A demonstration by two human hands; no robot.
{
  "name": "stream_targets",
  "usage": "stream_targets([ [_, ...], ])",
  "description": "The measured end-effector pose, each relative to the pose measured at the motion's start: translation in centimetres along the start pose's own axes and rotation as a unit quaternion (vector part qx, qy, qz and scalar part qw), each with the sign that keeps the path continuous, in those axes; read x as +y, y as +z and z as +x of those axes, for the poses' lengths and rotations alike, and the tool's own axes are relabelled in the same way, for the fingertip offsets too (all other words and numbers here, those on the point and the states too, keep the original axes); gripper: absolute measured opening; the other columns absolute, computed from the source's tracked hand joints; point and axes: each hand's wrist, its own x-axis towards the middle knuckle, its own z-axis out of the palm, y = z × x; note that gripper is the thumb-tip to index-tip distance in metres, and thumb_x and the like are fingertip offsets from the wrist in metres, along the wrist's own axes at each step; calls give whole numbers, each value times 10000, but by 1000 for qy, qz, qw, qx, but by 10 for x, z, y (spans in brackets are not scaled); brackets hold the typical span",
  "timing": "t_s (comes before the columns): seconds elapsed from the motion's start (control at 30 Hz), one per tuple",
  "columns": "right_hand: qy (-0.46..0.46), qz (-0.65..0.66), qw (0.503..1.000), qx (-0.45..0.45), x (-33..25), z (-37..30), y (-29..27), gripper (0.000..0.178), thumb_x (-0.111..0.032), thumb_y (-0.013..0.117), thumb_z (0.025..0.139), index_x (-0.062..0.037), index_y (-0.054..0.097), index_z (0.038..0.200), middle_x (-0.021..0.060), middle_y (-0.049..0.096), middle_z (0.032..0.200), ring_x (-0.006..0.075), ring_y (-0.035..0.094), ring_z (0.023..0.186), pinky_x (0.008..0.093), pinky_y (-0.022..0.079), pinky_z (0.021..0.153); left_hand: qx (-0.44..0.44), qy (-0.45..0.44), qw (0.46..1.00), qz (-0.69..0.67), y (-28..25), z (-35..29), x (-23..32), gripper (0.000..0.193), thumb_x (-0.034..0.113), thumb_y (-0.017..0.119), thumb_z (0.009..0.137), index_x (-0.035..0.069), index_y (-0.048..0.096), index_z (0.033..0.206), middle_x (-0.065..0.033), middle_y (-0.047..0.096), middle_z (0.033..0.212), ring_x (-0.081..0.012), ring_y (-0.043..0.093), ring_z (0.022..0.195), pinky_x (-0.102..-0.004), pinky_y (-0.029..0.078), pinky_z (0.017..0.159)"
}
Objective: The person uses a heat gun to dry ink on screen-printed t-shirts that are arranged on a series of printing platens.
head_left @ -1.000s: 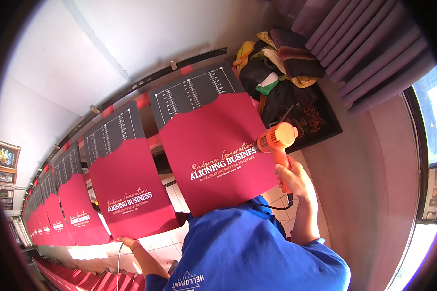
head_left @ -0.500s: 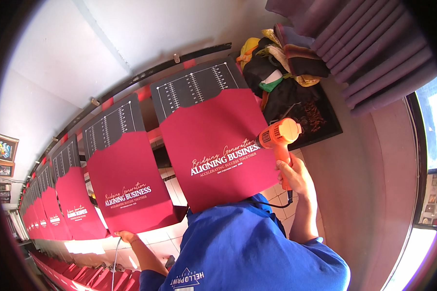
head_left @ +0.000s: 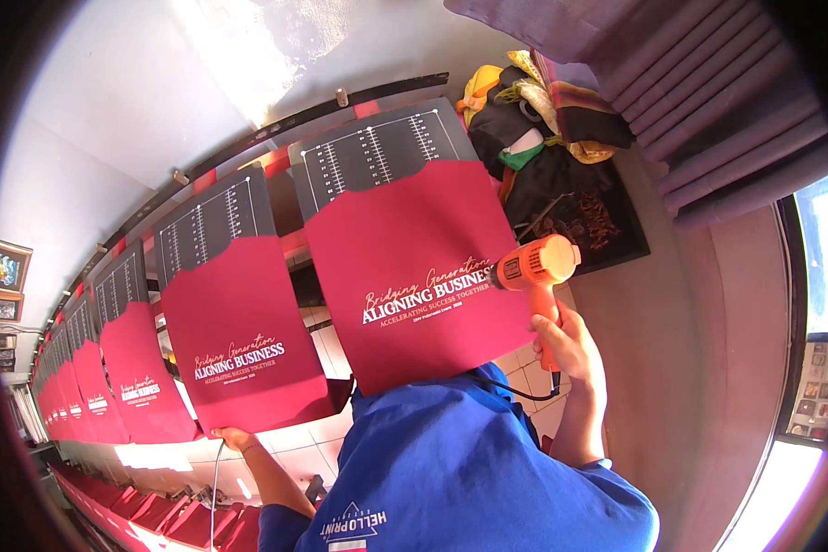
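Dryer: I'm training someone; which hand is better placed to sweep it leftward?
Probably the right hand: it grips the dryer, nozzle over the print. The left hand is at the edge of another cloth.

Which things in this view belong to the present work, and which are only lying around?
Work:
orange heat gun, in right hand
nearest red cloth
dark board under that cloth
next red cloth, left hand at its edge

Apparently unused:
fabric bundle
purple curtain
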Motion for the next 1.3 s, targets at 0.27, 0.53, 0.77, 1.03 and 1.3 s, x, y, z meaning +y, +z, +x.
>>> stream_targets([
  [0.27,-12,2,1000,-1,3,3,4,289,-208,587,937,18,539,1110,23,555,767,87,547,603,253,474,536,6,30,998,62,-1,0,2,633,514,424,989,100,385,1466,-158,610,1279,-265,657,1038,-375,561,881],
  [0.53,21,-9,999,-38,6,7,0,314,-213,595,935,21,530,1134,50,592,832,91,560,611,248,485,528,-23,-36,996,-78,-2,13,-2,643,535,402,990,28,488,1375,-158,613,1282,-279,641,1074,-375,556,896],
  [0.77,5,-16,999,-50,3,6,7,343,-213,603,930,37,527,1152,59,603,852,93,564,616,253,488,547,33,-87,989,-111,-5,-75,62,813,606,357,987,-143,544,1243,-170,642,1206,-296,651,1036,-387,577,872],
  [1.03,-28,-4,999,-32,2,6,14,314,-199,603,929,34,536,1127,62,599,841,92,564,621,254,489,555,30,-81,983,-160,-4,-59,52,830,615,346,987,-156,557,1214,-184,661,1161,-307,667,1001,-391,598,838],
  [1.3,-30,-13,999,-25,1,9,14,308,-199,609,917,33,548,1109,46,565,686,102,547,516,252,445,438,30,-78,980,-181,1,-40,35,828,616,350,986,-154,561,1207,-187,665,1147,-310,670,991,-390,606,822],
])
